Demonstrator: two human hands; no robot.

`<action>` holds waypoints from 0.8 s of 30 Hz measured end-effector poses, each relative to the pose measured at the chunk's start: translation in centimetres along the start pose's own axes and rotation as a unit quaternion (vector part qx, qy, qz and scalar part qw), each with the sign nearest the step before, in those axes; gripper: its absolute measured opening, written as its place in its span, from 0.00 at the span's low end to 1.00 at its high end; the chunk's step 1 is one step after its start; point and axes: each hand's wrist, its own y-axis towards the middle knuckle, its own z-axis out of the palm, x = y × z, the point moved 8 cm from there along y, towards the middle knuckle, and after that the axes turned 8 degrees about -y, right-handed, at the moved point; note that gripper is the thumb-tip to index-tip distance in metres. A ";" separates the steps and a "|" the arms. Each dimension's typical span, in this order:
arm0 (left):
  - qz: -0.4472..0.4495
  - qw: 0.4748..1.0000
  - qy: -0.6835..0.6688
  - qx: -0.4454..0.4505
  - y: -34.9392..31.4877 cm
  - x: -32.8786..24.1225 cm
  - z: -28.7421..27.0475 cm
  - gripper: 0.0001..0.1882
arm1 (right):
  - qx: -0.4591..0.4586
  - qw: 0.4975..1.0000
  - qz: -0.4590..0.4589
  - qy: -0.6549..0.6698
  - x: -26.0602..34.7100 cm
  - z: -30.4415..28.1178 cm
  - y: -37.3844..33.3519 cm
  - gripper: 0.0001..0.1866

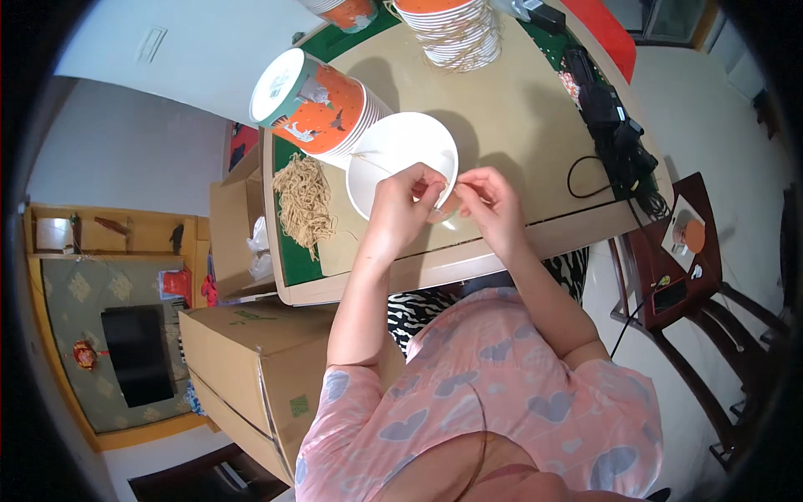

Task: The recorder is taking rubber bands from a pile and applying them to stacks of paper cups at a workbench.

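A white paper bucket (397, 138) lies with its open mouth facing up at me, near the table's front edge. Over its near rim, my left hand (407, 201) is closed in a pinch, and a thin tan string (372, 162) runs from it across the mouth. At the rim's right side, my right hand (493, 209) pinches with thumb and forefinger; what lies between them is too small to make out. Left of the bucket is a heap of tan strings (303, 201). Behind it leans a stack of orange-printed paper buckets (322, 105) with a white base showing.
Another bucket stack (458, 38), draped with strings, stands at the far side of the table (535, 138). Black adapters and cables (615, 125) line the right edge. Cardboard boxes (251, 351) stand at the left. A dark wooden chair (682, 243) holds a phone and small items.
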 end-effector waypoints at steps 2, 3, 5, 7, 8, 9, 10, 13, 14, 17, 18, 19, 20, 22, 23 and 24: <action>-0.023 0.999 -0.019 -0.015 -0.3 0.0 -0.6 0.03 | 0.006 1.000 0.007 0.010 1.6 -0.1 0.1 0.03; -0.021 0.999 -0.024 -0.023 -0.3 0.0 -0.8 0.03 | -0.041 0.986 -0.120 -0.107 4.4 -0.7 0.1 0.04; 0.019 0.999 -0.019 -0.020 -0.6 -0.6 -1.1 0.03 | -0.070 0.931 -0.250 -0.255 7.3 -0.5 -0.2 0.06; 0.021 0.999 -0.033 -0.019 -0.8 -1.3 -1.2 0.03 | -0.017 0.925 -0.249 -0.286 7.8 0.2 0.6 0.06; 0.021 0.999 -0.042 -0.009 -0.8 -1.6 -1.2 0.03 | 0.027 0.918 -0.242 -0.314 7.8 0.9 1.0 0.06; 0.023 0.998 -0.048 -0.017 -0.9 -1.5 -1.5 0.03 | 0.035 0.915 -0.247 -0.318 8.0 1.2 1.2 0.06; 0.044 0.998 -0.050 -0.021 -0.8 -1.6 -1.8 0.04 | 0.045 0.927 -0.207 -0.308 7.7 1.2 1.7 0.06; 0.124 0.971 -0.173 -0.108 -0.2 -1.7 -4.1 0.11 | 0.060 0.939 -0.176 -0.288 7.0 1.2 3.0 0.05; 0.123 0.973 -0.118 -0.156 -0.2 -1.6 -5.8 0.19 | 0.055 0.943 -0.179 -0.273 6.9 0.9 3.3 0.05; 0.209 0.968 0.035 -0.131 -1.6 -4.3 -6.0 0.30 | 0.057 0.954 -0.149 -0.255 6.0 0.4 4.0 0.05; 0.211 0.972 0.068 -0.075 -1.7 -4.2 -4.6 0.31 | 0.058 0.953 -0.150 -0.259 6.0 0.3 4.2 0.05; 0.209 0.972 0.103 -0.024 -2.1 -4.0 -3.3 0.31 | 0.060 0.955 -0.142 -0.255 5.9 0.4 4.2 0.04; 0.208 0.970 0.124 -0.015 -2.2 -3.8 -2.5 0.26 | 0.061 0.957 -0.133 -0.250 5.7 0.4 4.3 0.04; 0.173 0.982 0.077 0.016 -1.5 -2.3 -1.3 0.21 | 0.073 0.957 -0.139 -0.242 5.5 0.5 4.2 0.04; 0.138 0.989 0.032 0.051 -1.1 -1.3 -0.5 0.17 | 0.081 0.959 -0.144 -0.231 5.4 0.5 4.2 0.04; 0.159 0.987 0.006 0.012 -1.3 -1.4 -0.6 0.12 | 0.084 0.958 -0.145 -0.232 5.4 0.6 4.3 0.04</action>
